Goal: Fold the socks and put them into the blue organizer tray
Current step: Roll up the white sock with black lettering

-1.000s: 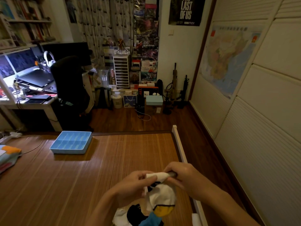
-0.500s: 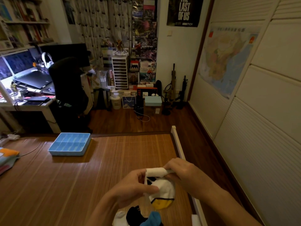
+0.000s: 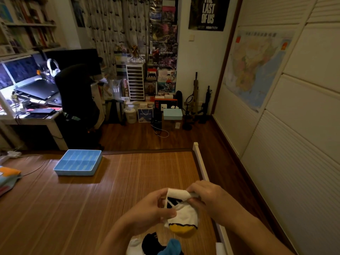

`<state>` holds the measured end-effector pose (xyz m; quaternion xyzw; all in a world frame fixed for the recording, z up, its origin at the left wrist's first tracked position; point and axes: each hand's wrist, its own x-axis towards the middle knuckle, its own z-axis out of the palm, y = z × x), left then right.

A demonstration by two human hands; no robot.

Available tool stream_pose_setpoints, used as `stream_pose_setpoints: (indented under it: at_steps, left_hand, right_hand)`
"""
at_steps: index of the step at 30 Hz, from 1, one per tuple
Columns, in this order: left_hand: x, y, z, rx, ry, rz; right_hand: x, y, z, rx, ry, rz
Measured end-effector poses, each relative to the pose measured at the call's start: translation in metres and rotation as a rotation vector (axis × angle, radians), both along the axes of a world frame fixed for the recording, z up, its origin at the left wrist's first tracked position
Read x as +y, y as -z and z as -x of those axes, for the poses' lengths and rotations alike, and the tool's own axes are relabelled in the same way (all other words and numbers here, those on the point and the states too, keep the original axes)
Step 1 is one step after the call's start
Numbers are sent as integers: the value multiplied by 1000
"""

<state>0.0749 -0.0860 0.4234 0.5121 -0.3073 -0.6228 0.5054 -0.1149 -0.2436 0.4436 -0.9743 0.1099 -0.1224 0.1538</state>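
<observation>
The room is dim. A dark wooden floor (image 3: 184, 138) runs to a white far wall (image 3: 198, 61) with a poster (image 3: 208, 12); a map (image 3: 257, 67) hangs on the pale panelled right wall (image 3: 303, 162). At left, a lit white desk (image 3: 11, 119) stands beside a black chair (image 3: 77, 96), bookshelves (image 3: 31, 32) above.

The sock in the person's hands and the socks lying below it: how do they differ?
The held sock is off the mat, gripped by the left hand and right hand; the loose socks lie on the mat untouched. The held sock's cuff is stretched open; the loose socks sit crumpled. The held sock has a yellow toe; the loose socks show blue, no yellow. Both have white and black parts.
</observation>
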Motion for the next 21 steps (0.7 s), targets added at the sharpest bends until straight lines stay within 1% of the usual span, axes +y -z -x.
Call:
stream_pose_setpoints:
  at_steps: [4,10,14,17,19,21]
  left_hand:
    - [-1,-1,-2,31,17,8]
    - [-7,-6,5,81,-43,-49]
    - [-13,-9,15,0,-123,-73]
    - [-15,-6,17,-49,-187,-30]
    - [-13,-5,16,-73,-199,22]
    - [-11,-5,14,-95,-199,68]
  right_hand:
    - [0,2,0,-3,-7,-10]
    - [3,1,-1,-22,-6,28]
    - [9,-3,-1,-59,-10,120]
    - [12,-6,-2,-88,-30,200]
    - [12,-5,-1,-77,-22,174]
    - [9,-6,0,-46,1,77]
